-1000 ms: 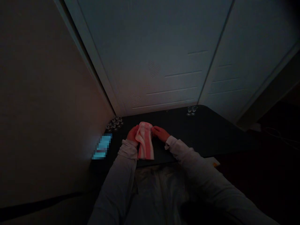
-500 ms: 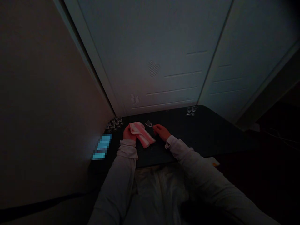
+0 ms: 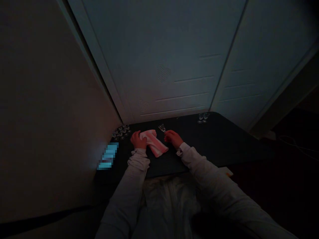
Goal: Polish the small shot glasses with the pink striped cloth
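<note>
The room is very dark. My left hand (image 3: pixel 138 139) is closed on one end of a pink and white striped cloth (image 3: pixel 154 143), which lies on the dark table (image 3: pixel 214 139). My right hand (image 3: pixel 172 138) pinches the stem of a small clear glass (image 3: pixel 162 127) and holds it just right of the cloth, a little above the table. Both arms are in light sleeves.
A cluster of several small glasses (image 3: pixel 121 131) stands at the table's back left corner, and two more glasses (image 3: pixel 203 117) stand at the back right. A glowing blurred screen (image 3: pixel 108 155) lies at the left edge. White panelled doors (image 3: pixel 174 66) rise behind the table.
The cloth, held up around the glass a second ago, has come down onto the table in my left hand. My right hand has drawn the glass out and lifted it slightly.
</note>
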A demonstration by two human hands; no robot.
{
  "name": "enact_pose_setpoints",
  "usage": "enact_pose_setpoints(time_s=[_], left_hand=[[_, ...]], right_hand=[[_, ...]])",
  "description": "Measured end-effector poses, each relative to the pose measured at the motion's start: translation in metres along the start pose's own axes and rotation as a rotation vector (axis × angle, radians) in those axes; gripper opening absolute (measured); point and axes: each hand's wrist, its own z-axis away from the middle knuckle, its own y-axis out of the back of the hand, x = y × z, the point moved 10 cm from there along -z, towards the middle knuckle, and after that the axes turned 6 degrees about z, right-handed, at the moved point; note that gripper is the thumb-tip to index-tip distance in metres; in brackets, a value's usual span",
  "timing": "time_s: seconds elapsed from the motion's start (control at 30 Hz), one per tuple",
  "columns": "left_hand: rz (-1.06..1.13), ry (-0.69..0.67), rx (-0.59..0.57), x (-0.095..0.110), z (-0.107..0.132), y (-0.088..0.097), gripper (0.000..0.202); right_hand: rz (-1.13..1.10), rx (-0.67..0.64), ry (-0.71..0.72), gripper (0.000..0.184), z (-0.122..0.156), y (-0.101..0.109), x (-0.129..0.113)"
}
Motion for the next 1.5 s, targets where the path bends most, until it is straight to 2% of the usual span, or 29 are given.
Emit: enact_pose_setpoints(time_s=[0.1,0.17,0.27,0.4,0.57,0.77,0.87,1.03,1.13,1.23,1.33,1.5], left_hand=[[0.04,-0.109,-0.189,0.014,0.004,-0.018,0.018],[0.113,-0.152,-0.294,0.023,0.01,-0.031,0.012],[0.217,-0.14,-0.427,0.032,0.02,-0.045,0.012],[0.429,-0.046,-0.589,0.043,0.031,-0.055,0.018],[0.515,0.175,-0.574,0.036,0.032,-0.053,0.011],[0.677,0.311,-0.577,0.031,0.033,-0.055,0.016],[0.704,0.332,-0.591,0.03,0.033,-0.057,0.017],[0.651,0.242,-0.682,0.037,0.035,-0.06,0.016],[0.616,0.223,-0.685,0.034,0.036,-0.06,0.016],[0.627,0.278,-0.667,0.024,0.036,-0.063,0.018],[0.675,0.395,-0.651,0.009,0.038,-0.069,0.023],[0.787,0.527,-0.542,-0.002,0.036,-0.068,0.023]], right_hand=[[-0.06,-0.008,-0.053,0.022,0.002,-0.003,0.004],[-0.053,-0.039,-0.039,0.023,0.004,-0.008,0.002],[-0.035,-0.073,-0.018,0.025,0.006,-0.013,-0.001],[0.053,-0.116,0.024,0.023,0.01,-0.018,-0.006],[0.221,-0.174,0.064,0.02,0.015,-0.026,-0.008],[0.253,-0.203,0.073,0.023,0.016,-0.031,-0.005],[0.306,-0.217,0.119,0.025,0.016,-0.032,-0.005],[0.337,-0.24,0.131,0.028,0.015,-0.034,-0.002],[0.383,-0.23,0.135,0.027,0.015,-0.034,-0.001],[0.429,-0.218,0.152,0.029,0.015,-0.033,-0.003],[0.481,-0.191,0.171,0.034,0.015,-0.031,-0.005],[0.607,-0.187,0.25,0.037,0.021,-0.036,-0.015]])
